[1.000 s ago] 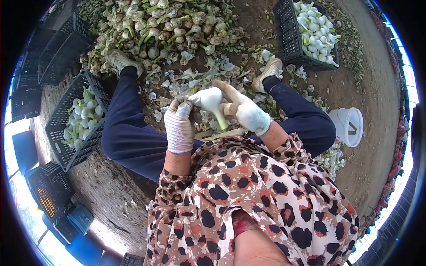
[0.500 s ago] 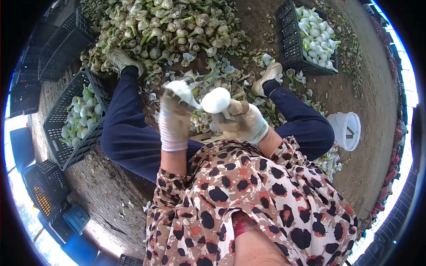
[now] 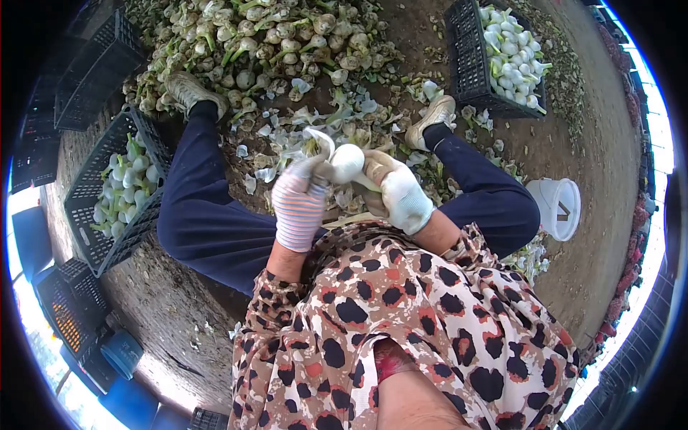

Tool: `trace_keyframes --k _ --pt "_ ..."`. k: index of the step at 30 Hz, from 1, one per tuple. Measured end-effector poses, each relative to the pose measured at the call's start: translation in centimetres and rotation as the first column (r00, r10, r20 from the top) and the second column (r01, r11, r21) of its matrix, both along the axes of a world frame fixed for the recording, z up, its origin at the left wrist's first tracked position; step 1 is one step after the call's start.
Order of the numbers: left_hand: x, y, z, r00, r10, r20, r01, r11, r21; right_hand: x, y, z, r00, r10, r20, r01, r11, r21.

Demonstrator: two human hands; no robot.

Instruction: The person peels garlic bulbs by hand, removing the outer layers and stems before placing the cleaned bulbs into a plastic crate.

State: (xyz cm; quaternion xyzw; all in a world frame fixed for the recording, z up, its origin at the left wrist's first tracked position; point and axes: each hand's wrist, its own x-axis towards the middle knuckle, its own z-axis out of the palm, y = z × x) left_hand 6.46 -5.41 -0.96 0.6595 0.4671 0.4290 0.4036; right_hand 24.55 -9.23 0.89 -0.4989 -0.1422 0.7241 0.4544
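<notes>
Head view: two gloved hands work on one white peeled garlic bulb point(image 3: 349, 162) above the lap.

The right hand point(image 3: 398, 195) grips its stalk from below (stalk pointing toward the body); the left hand point(image 3: 301, 199) pinches a loose white skin flap point(image 3: 320, 140) at the bulb's left.

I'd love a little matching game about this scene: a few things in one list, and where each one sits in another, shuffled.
Things:
1. peeled bulb
2. white bucket
3. unpeeled pile
4. left crate

Places:
A. on the ground by the right knee
B. beyond the feet, at the top of the view
C. held between both hands
D. beside the left leg, partly filled with white bulbs

Pairs: 1-C, 2-A, 3-B, 4-D
</notes>
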Motion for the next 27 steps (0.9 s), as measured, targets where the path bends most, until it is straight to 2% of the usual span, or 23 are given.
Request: trace_keyframes --k 1,2,3,4,5,6,7,9,10,11,13,14,15,17,18,19,20,21,23,24,25,27 --pt "-0.4 0.2 -0.2 0.997 0.048 -0.067 -0.05 0.999 -0.016 0.6 -0.1 -0.3 0.989 0.085 -0.125 -0.087 0.996 -0.006" --pt "-0.7 0.8 -1.1 0.992 0.034 -0.121 -0.025 0.997 0.077 0.9 -0.1 -0.4 0.954 0.167 -0.249 -0.173 0.985 -0.002" --pt "-0.9 0.9 -1.7 0.992 0.036 -0.12 -0.028 0.997 0.071 0.8 -0.2 -0.5 0.954 0.168 -0.249 -0.176 0.984 -0.008" --pt "-1.0 1.0 -2.2 0.972 0.166 0.165 -0.124 0.963 -0.239 0.7 -0.4 -0.4 0.906 0.203 -0.371 -0.209 0.978 0.026" --pt "-1.2 1.5 -2.7 0.852 0.357 0.382 -0.111 0.838 -0.535 0.6 -0.4 -0.3 0.843 0.235 -0.484 -0.232 0.97 0.068" --pt "-1.8 2.8 -2.7 0.743 0.465 0.481 -0.068 0.768 -0.637 0.2 -0.2 0.0 0.867 0.199 -0.457 -0.195 0.979 0.055" --pt "-2.0 3.4 -2.9 0.657 0.592 0.467 -0.102 0.683 -0.723 0.1 -0.2 -0.1 0.869 0.192 -0.456 -0.191 0.98 0.048" --pt "-2.7 3.1 -2.1 0.825 0.315 0.469 -0.049 0.867 -0.496 0.1 0.7 -0.7 0.889 0.048 -0.456 -0.127 0.981 -0.144" --pt "-2.6 2.7 -0.5 0.831 0.168 0.531 0.078 0.909 -0.409 0.1 1.0 -1.0 0.89 0.042 -0.453 -0.126 0.98 -0.156" --pt "-1.8 2.0 1.1 0.782 0.213 0.585 0.135 0.859 -0.493 0.3 1.1 -1.5 0.89 0.045 -0.454 -0.132 0.978 -0.163" --pt "-2.0 1.2 0.5 0.948 -0.073 0.311 0.153 0.959 -0.238 0.3 1.6 -1.8 0.883 0.113 -0.456 -0.154 0.987 -0.054" --pt "-1.3 0.9 0.2 0.973 -0.099 0.211 0.123 0.987 -0.106 0.0 1.6 -1.5 0.935 0.039 -0.353 -0.088 0.988 -0.124" --pt "-1.0 1.0 0.2 0.999 -0.048 0.002 0.048 0.997 0.059 -0.2 1.8 -1.4 0.936 0.041 -0.351 -0.092 0.987 -0.131" --pt "-1.8 1.8 -0.1 0.971 0.008 -0.24 0.064 0.954 0.291 -0.3 2.1 -1.6 0.969 0.069 -0.237 -0.116 0.975 -0.191" --pt "-2.0 1.8 -0.4 0.972 0.011 -0.234 0.058 0.957 0.286 -0.2 1.9 -2.2 0.97 0.072 -0.231 -0.119 0.973 -0.198" --pt "-2.3 1.6 -0.7 0.995 0.035 -0.089 -0.035 0.999 0.01 0.0 1.5 -3.3 0.896 0.082 -0.436 -0.166 0.973 -0.159" --pt "-2.5 1.6 -1.2 0.994 0.098 0.047 -0.081 0.958 -0.276 0.1 1.4 -4.0 0.78 0.089 -0.619 -0.2 0.973 -0.112" --pt "-2.9 1.9 -3.2 0.907 0.302 0.294 -0.134 0.868 -0.478 0.0 1.8 -3.9 0.782 0.09 -0.617 -0.205 0.972 -0.118" --pt "-4.3 3.0 -3.8 0.686 0.606 0.403 -0.202 0.691 -0.694 -0.4 2.3 -3.3 0.812 0.07 -0.58 -0.208 0.963 -0.174" --pt "-5.2 3.1 -4.4 0.665 0.561 0.493 -0.136 0.74 -0.659 -0.7 2.8 -3.0 0.816 0.04 -0.577 -0.175 0.968 -0.182" --pt "-5.3 3.0 -5.1 0.66 0.564 0.497 -0.133 0.738 -0.662 -0.6 3.3 -3.4 0.82 0.041 -0.57 -0.177 0.967 -0.186" --pt "-5.3 2.6 -5.7 0.788 0.489 0.375 -0.186 0.769 -0.612 -1.1 4.2 -3.9 0.809 -0.02 -0.587 -0.155 0.957 -0.246"
